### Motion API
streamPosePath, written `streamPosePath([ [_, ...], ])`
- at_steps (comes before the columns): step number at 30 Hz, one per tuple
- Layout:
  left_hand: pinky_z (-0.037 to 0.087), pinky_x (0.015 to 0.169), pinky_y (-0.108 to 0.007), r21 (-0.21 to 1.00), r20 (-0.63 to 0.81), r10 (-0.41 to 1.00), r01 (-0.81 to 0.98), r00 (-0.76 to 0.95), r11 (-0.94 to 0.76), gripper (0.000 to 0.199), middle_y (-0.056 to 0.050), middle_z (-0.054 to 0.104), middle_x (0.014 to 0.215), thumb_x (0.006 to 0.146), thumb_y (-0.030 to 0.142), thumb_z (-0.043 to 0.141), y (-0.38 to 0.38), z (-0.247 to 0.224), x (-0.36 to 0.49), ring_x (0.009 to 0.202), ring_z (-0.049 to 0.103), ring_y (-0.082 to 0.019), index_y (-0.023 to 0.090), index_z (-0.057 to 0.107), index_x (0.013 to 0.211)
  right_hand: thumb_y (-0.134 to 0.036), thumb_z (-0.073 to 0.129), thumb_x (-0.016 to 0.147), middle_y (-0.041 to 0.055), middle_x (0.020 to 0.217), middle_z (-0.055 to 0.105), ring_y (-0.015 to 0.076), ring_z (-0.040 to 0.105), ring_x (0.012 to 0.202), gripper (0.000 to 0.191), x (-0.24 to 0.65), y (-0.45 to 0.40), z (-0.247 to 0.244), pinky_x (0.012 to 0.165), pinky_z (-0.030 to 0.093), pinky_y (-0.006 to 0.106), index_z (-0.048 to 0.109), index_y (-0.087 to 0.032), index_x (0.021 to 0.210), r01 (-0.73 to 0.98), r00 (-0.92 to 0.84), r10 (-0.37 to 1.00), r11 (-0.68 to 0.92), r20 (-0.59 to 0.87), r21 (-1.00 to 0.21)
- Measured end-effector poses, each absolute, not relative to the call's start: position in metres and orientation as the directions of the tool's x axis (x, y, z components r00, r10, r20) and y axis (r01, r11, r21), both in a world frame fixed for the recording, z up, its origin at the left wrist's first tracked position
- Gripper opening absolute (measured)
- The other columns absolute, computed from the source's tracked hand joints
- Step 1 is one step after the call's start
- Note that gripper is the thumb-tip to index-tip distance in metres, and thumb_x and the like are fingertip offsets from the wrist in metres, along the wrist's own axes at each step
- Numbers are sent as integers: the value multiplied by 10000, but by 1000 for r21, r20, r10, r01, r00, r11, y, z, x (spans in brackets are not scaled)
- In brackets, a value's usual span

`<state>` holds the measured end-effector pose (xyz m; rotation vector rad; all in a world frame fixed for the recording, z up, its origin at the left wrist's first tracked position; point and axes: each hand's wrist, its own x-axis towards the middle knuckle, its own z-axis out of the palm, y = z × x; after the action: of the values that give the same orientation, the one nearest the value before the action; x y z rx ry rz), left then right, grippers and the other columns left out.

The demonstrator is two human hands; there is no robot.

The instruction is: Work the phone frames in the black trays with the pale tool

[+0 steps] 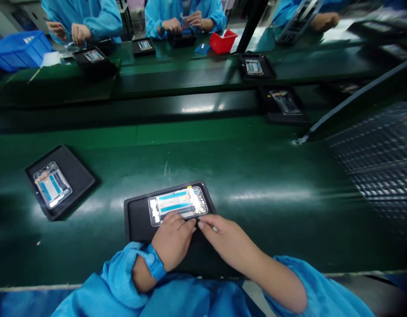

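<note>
Left fingers (175, 220) touch a shiny, rectangular phone frame (173, 200).

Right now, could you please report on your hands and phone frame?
Left hand partly covering near edge of phone frame. Right hand pinching slim object. Black tray beneath.

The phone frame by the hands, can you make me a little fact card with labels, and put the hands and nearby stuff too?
Phone frame: lying in a black tray, blue strips on it
Left hand: fingers over the frame's near edge; blue wristband on the wrist
Right hand: by the frame's near right corner, pinching a small pale thing, mostly hidden
To the left: second tray, another frame inside
Across: red bin, blue bin
</note>
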<state>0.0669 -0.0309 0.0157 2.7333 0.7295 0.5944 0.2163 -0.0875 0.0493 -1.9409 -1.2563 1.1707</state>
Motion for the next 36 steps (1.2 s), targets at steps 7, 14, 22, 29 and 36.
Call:
streamPosePath([
  [7, 488, 777, -347, 324, 413, 586, 489, 697, -810, 168, -45, 578, 676, 825, 174, 419, -29, 14, 72, 765, 540, -172, 153, 584, 801, -356, 552, 726, -44, 509, 533, 125, 498, 419, 360, 214, -78, 36, 375, 367, 217, 570, -195, 1047, -156, 335, 676, -647, -656, -746],
  [14, 405, 908, -443, 221, 378, 582, 541, 720, -812, 119, -54, 603, 758, 782, 120, 479, -29, 5, 82, 925, 511, -231, 139, 596, 797, -452, 568, 720, -7, 676, 603, 135, 562, 539, 551, 225, -72, 27, 514, 460, 255, 436, -174, 1178, -381, 596, 616, -347, -515, -857],
  [22, 375, 924, -432, 224, 340, 614, 572, 712, -789, 134, -50, 620, 767, 784, 113, 475, -28, 3, 85, 924, 525, -223, 144, 606, 792, -406, 416, 842, 63, 885, 644, 190, 594, 832, 291, 213, -77, 2, 762, 450, 409, 433, -207, 1054, 106, 766, 642, -130, -2, -986],
  [29, 315, 943, -469, 212, 274, 641, 606, 717, -767, 173, -38, 637, 752, 804, 122, 440, -30, 7, 87, 934, 538, -235, 151, 611, 801, -312, 430, 854, 65, 877, 643, 188, 604, 800, 216, 209, -84, -15, 715, 483, 399, 433, -210, 1045, 301, 698, 690, -39, 192, -953],
  [36, 286, 952, -491, 198, 223, 654, 623, 723, -757, 175, -44, 643, 767, 802, 120, 437, -31, 10, 87, 953, 536, -250, 154, 608, 814, -264, 409, 857, 66, 876, 643, 189, 610, 808, 196, 208, -85, -7, 725, 487, 393, 424, -210, 1046, 358, 658, 721, -47, 216, -933],
])
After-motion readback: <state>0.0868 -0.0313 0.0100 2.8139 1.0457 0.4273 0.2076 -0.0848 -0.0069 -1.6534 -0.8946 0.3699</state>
